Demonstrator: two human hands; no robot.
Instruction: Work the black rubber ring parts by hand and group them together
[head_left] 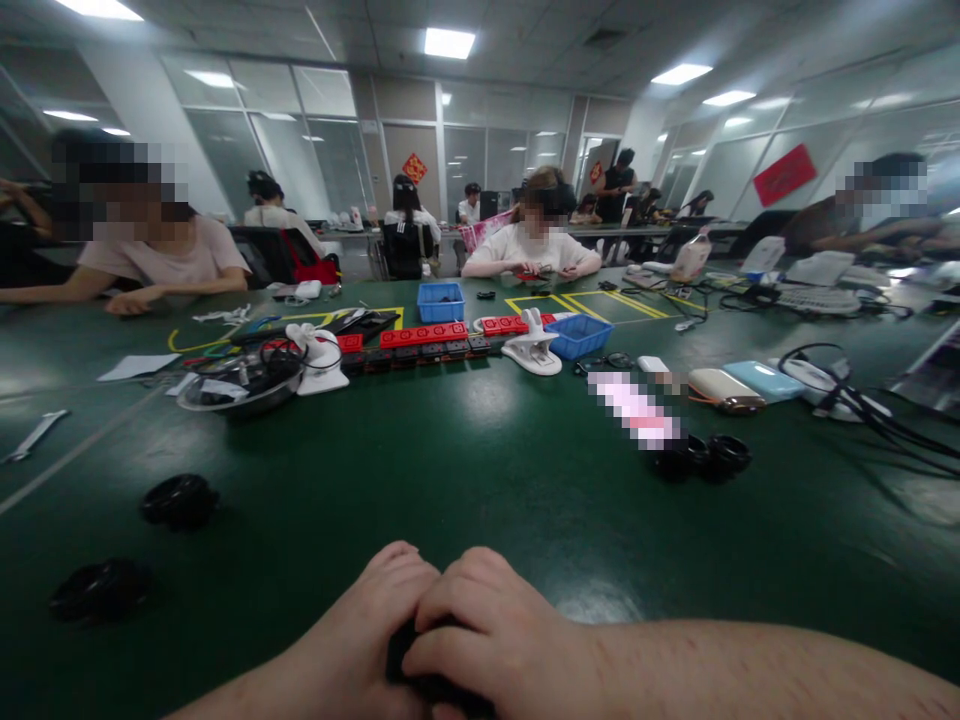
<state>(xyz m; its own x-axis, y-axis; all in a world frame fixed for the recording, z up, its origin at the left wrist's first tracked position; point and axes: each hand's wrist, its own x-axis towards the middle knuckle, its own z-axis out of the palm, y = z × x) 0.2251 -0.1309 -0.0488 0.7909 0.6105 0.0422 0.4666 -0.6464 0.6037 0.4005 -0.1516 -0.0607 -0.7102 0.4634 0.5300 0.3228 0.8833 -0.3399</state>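
At the bottom middle, my left hand [367, 620] and my right hand [495, 625] press together around a black part [405, 650]. Both hands are closed on it, and most of it is hidden under the fingers, so its exact kind does not show. Two similar-looking black ring-shaped parts lie to the left, one black ring part [180, 500] farther off and another black ring part [97, 590] closer to me. More black ring parts [726, 456] sit on the right beside a blurred-out pink and white item [634, 408].
On the green table [337, 480], a metal bowl [240, 390] of dark items, white clips [534, 345], red strips [424, 334] and blue bins [441, 300] stand across the middle. Power banks [761, 380] and cables lie right, a wrench [36, 436] left. Several people sit around.
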